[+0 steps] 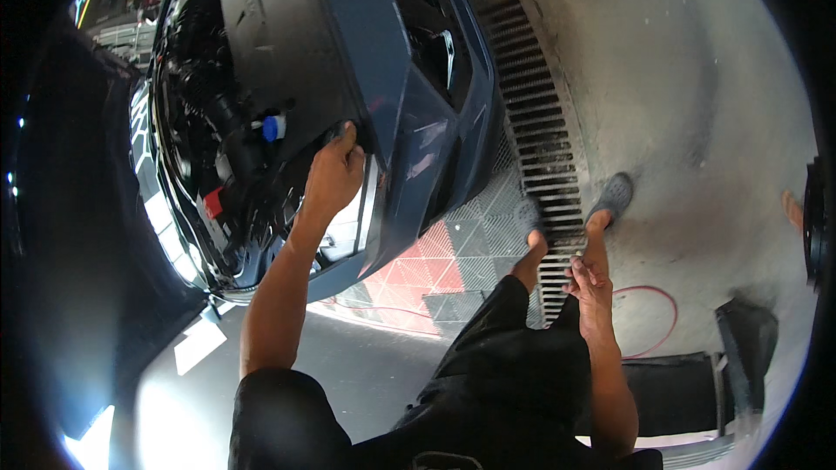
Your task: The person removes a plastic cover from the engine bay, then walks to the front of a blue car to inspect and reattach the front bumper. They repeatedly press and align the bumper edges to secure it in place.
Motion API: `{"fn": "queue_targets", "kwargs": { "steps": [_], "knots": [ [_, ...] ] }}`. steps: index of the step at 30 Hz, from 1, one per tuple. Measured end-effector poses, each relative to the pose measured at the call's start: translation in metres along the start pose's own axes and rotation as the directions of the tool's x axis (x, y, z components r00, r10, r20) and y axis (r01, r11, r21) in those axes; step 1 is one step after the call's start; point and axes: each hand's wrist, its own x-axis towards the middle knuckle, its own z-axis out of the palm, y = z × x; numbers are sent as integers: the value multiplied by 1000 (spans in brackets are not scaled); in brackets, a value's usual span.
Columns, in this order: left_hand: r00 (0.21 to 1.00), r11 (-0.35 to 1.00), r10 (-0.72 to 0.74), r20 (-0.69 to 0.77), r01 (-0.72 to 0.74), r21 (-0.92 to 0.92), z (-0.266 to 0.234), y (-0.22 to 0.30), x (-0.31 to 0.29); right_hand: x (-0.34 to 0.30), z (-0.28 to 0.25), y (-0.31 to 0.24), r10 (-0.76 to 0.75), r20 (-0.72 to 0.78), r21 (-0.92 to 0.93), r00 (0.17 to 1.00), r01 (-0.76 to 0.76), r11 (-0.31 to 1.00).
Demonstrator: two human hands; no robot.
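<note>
A dark blue car (370,26) stands at the left with its engine bay (209,70) exposed. Over the front edge of the bay, just above the headlight (369,204), reaches my left hand (335,172). Its fingers are bent and closed against a small dark thing (333,132) at the edge of the black front cover (279,43); what it is I cannot make out. My right hand (592,296) hangs away from the car, palm up, fingers loosely curled and apart, with nothing visible in it.
A blue cap (273,128) and a red part (212,203) show in the engine bay. Beside the bumper a slotted floor drain (544,113) runs under my feet. Red and grey floor tiles (418,274) and a red hose (672,300) lie nearby. Another person's foot (792,209) shows far right.
</note>
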Motion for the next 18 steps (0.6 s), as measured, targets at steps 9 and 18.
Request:
{"fn": "queue_targets", "kwargs": {
  "steps": [9, 18],
  "knots": [
    [921, 920, -258, -292, 142, -364, 13, 7, 2, -56, -43, -141, -140, -5, -163, 990, 138, 977],
    [848, 776, -481, -221, 295, -557, 33, 1, -6, -61, -80, -217, -235, 24, -336, 972, 229, 913]
  ]
}}
